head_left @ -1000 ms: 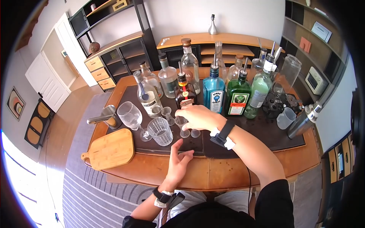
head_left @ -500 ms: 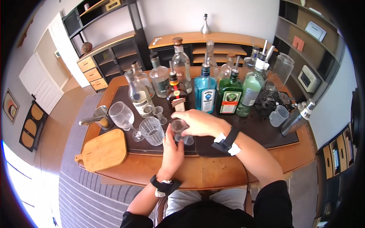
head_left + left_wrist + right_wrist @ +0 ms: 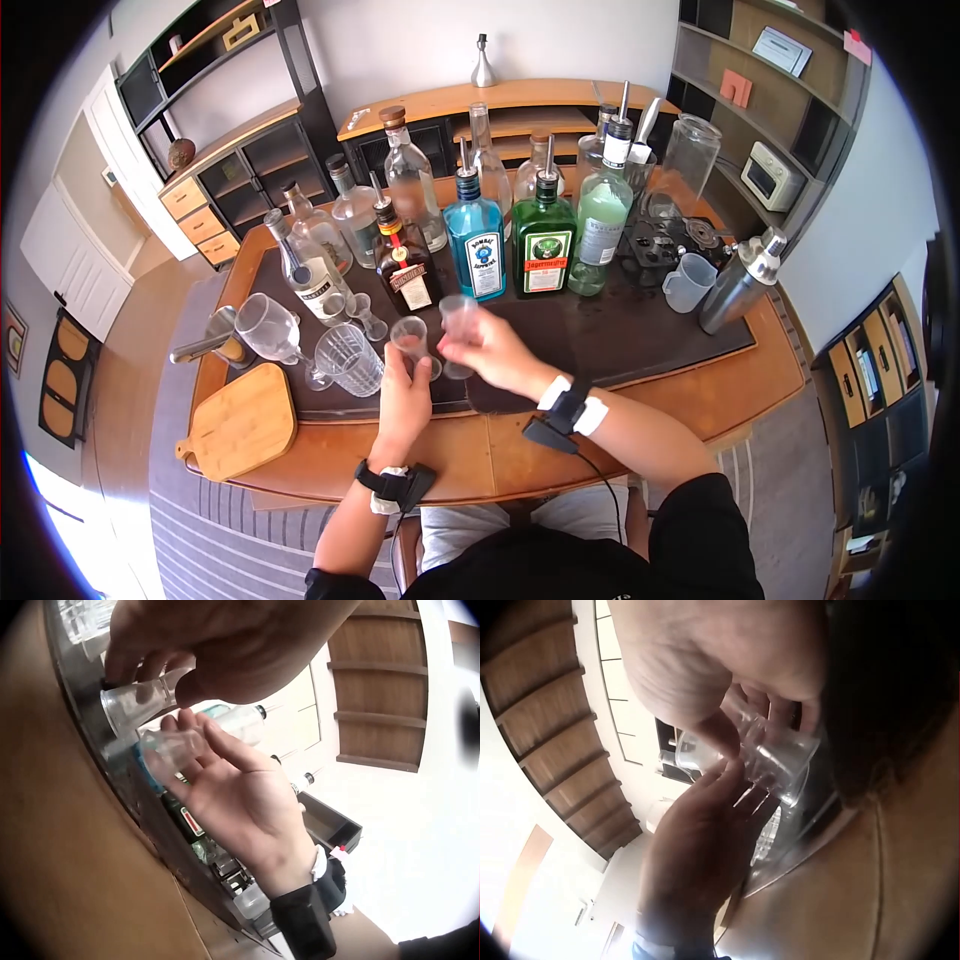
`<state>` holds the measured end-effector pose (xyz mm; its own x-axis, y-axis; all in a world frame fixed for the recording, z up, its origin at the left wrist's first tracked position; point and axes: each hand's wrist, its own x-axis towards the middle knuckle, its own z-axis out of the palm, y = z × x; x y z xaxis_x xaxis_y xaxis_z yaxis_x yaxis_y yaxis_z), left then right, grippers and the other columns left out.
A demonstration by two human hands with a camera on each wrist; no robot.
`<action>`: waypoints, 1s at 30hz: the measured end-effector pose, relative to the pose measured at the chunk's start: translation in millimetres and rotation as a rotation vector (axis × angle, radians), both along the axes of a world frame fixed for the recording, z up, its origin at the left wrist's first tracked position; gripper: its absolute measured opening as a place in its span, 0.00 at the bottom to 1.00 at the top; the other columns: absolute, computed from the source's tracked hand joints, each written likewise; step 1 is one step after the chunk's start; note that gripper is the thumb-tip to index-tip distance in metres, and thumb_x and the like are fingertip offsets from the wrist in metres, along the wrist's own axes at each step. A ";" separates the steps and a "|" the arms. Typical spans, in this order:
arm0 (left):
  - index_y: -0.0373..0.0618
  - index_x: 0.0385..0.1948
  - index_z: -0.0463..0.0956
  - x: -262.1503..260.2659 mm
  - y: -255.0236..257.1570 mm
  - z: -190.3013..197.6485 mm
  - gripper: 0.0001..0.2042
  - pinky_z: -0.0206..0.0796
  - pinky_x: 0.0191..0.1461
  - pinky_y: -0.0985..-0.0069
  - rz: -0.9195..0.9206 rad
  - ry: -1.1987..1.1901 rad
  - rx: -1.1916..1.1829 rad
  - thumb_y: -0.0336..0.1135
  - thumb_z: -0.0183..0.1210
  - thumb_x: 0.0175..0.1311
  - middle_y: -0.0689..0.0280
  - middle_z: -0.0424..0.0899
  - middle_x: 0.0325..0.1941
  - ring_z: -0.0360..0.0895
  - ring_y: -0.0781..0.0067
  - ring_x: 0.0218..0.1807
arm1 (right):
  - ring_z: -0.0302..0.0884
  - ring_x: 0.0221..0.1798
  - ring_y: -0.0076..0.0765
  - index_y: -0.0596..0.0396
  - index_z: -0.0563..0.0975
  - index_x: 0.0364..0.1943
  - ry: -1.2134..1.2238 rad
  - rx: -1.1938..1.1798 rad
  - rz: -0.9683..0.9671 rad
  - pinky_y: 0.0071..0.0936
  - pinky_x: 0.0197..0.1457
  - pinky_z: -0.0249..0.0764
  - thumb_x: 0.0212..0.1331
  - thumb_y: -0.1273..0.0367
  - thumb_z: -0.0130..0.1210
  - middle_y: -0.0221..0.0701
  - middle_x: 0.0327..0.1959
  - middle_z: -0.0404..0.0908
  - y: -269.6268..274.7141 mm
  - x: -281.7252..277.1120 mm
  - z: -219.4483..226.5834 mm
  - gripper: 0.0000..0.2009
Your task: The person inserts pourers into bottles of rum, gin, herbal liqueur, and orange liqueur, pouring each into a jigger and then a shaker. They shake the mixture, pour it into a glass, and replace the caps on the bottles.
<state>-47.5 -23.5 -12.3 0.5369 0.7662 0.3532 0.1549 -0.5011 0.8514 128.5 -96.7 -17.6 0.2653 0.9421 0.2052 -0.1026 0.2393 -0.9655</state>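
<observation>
Upright in my left hand [image 3: 405, 408] is a small clear cup [image 3: 409, 333], gripped between thumb and fingers. My right hand [image 3: 495, 352] holds another clear cup [image 3: 458, 318], slightly blurred, close beside it and a little higher. The left wrist view shows the left hand [image 3: 232, 649] round its cup [image 3: 135, 707], with the right hand's cup [image 3: 171, 754] alongside. In the right wrist view, the right hand's fingers curl round a flared clear cup [image 3: 781, 761]. Small glass bases stand on the dark mat [image 3: 600, 345] just behind the hands.
Behind the hands stand a brown bottle [image 3: 405, 265], a blue bottle [image 3: 475, 240] and a green bottle [image 3: 545, 240]. Leftward are a ribbed tumbler [image 3: 350, 360], a wine glass [image 3: 268, 328] and a wooden board [image 3: 242, 422]. A steel shaker [image 3: 740, 282] and plastic jug [image 3: 690, 283] stand right.
The hands, close together round a cup half a second ago, have moved slightly apart, each with its own cup. The right hand has lifted its cup from among the small glasses. The head view has shifted.
</observation>
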 end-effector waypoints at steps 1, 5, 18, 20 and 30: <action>0.39 0.56 0.70 -1.7 1.9 6.8 0.16 0.70 0.51 0.58 0.032 0.076 -0.016 0.29 0.61 0.69 0.48 0.82 0.41 0.78 0.43 0.44 | 0.82 0.46 0.26 0.58 0.69 0.57 -0.003 -0.001 -0.022 0.29 0.50 0.79 0.65 0.77 0.63 0.32 0.43 0.83 -8.9 9.0 14.5 0.20; 0.41 0.50 0.77 -2.6 -1.7 67.6 0.15 0.68 0.55 0.54 -0.011 0.244 0.385 0.29 0.66 0.62 0.54 0.82 0.41 0.77 0.48 0.49 | 0.83 0.41 0.27 0.56 0.69 0.52 -0.345 -0.043 -0.183 0.29 0.43 0.78 0.63 0.73 0.67 0.33 0.37 0.83 -52.1 60.8 58.9 0.19; 0.48 0.34 0.81 45.5 11.7 111.7 0.08 0.63 0.71 0.56 -0.106 0.640 1.186 0.24 0.61 0.53 0.60 0.78 0.38 0.77 0.55 0.53 | 0.75 0.51 0.36 0.49 0.84 0.33 -1.798 -0.001 -0.289 0.40 0.67 0.62 0.42 0.72 0.73 0.25 0.35 0.85 -84.8 104.4 120.9 0.11; 0.48 0.34 0.82 46.0 13.0 111.0 0.08 0.63 0.71 0.56 -0.101 0.635 1.181 0.24 0.61 0.52 0.59 0.79 0.39 0.77 0.55 0.54 | 0.75 0.51 0.37 0.50 0.84 0.33 -1.802 0.003 -0.290 0.41 0.67 0.62 0.42 0.72 0.72 0.25 0.35 0.85 -84.1 103.4 121.4 0.12; 0.42 0.45 0.76 43.2 7.8 104.8 0.15 0.75 0.52 0.62 -0.234 0.459 0.233 0.33 0.70 0.59 0.59 0.85 0.43 0.85 0.57 0.46 | 0.81 0.47 0.29 0.54 0.82 0.41 -0.821 -0.340 -0.172 0.32 0.57 0.71 0.62 0.72 0.66 0.28 0.39 0.85 -82.8 90.1 103.3 0.07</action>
<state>-4.3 -15.7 92.5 0.8218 0.5378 0.1883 0.3456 -0.7332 0.5857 218.6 -179.5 85.7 0.3011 0.9472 0.1100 0.6608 -0.1240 -0.7403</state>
